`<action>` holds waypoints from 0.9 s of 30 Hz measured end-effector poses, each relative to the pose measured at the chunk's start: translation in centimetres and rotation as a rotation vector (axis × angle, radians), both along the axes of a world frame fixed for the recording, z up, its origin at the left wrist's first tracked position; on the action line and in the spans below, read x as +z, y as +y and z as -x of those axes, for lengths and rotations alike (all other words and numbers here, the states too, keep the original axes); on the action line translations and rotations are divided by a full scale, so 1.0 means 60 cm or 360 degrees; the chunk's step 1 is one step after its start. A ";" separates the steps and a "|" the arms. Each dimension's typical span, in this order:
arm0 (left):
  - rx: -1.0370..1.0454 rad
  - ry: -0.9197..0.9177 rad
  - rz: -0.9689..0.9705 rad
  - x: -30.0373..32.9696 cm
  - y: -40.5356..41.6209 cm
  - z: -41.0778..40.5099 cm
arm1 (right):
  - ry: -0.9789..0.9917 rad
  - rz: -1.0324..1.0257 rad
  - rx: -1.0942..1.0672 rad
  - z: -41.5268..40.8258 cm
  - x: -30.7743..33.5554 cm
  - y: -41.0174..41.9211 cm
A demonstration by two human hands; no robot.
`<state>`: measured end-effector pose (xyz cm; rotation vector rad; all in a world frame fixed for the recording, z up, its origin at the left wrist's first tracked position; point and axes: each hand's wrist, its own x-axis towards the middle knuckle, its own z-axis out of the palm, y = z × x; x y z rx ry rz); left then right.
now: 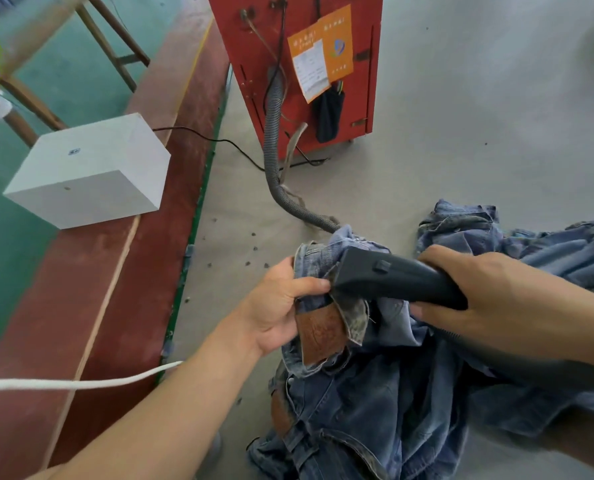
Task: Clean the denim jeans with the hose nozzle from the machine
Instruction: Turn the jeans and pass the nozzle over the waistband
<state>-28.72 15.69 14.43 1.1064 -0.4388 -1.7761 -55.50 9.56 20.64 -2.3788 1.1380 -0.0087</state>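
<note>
My left hand (281, 306) grips the waistband of the blue denim jeans (375, 403), lifted above the floor; a brown leather patch shows just below my fingers. My right hand (489, 299) holds the dark hose nozzle (392, 277), whose wide mouth presses against the bunched waistband next to my left thumb. A grey ribbed hose (275, 140) runs from the red machine (309, 64) down across the floor and disappears behind the jeans. More denim jeans (489, 233) lie in a heap on the right.
A white box (87, 168) sits on a red-brown platform (81, 323) at the left, with a black cable (219, 142) running to the machine. A white cord (81, 384) crosses the lower left. Wooden legs (112, 53) stand on the green floor. Grey concrete floor (479, 133) spreads right.
</note>
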 end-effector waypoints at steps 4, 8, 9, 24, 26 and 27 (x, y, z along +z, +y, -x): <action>-0.0167 0.0018 -0.0012 -0.010 0.009 0.000 | -0.0202 -0.0024 -0.0105 -0.017 0.001 -0.001; -0.0125 0.0047 -0.0233 -0.026 0.022 -0.015 | -0.0225 -0.0015 -0.0264 0.018 0.020 -0.042; -0.0075 0.0043 -0.0298 -0.029 0.023 -0.019 | -0.0169 -0.0007 -0.0267 0.033 0.021 -0.052; 0.0239 -0.0054 -0.0342 -0.065 0.004 -0.014 | 0.0269 -0.0081 0.0150 0.047 -0.028 -0.036; 0.0327 -0.0120 -0.0475 -0.078 -0.004 -0.007 | 0.0270 -0.0067 0.0139 0.048 -0.030 -0.036; 0.0333 -0.0161 -0.0569 -0.083 -0.007 -0.003 | 0.0260 -0.0063 0.0136 0.048 -0.031 -0.037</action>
